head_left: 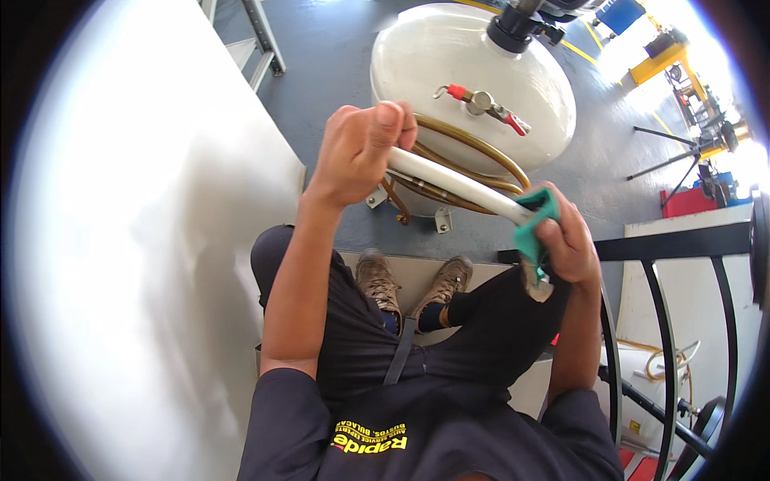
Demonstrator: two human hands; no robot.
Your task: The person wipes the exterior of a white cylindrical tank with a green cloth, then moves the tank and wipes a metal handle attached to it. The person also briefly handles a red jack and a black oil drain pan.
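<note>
A slim white tube point(457, 180) slants across in front of me, its left end higher in the picture than its right. My left hand point(361, 152) is closed around the upper left end. At the other end, my right hand point(568, 240) grips a green cloth point(536, 220) that wraps the tube. Below those fingers hangs a stained, brownish end of the cloth, slightly blurred. The tube's right tip is hidden by cloth and hand. Just beyond the tube lie loops of amber hose point(481, 152).
Ahead stands a cream rounded tank point(417, 56) with a red-handled valve fitting point(481, 103). A white panel point(120, 200) rises close on my left. Black curved bars point(662, 321) stand at my right. Farther off are a black tripod stand point(674, 160) and yellow equipment point(662, 62).
</note>
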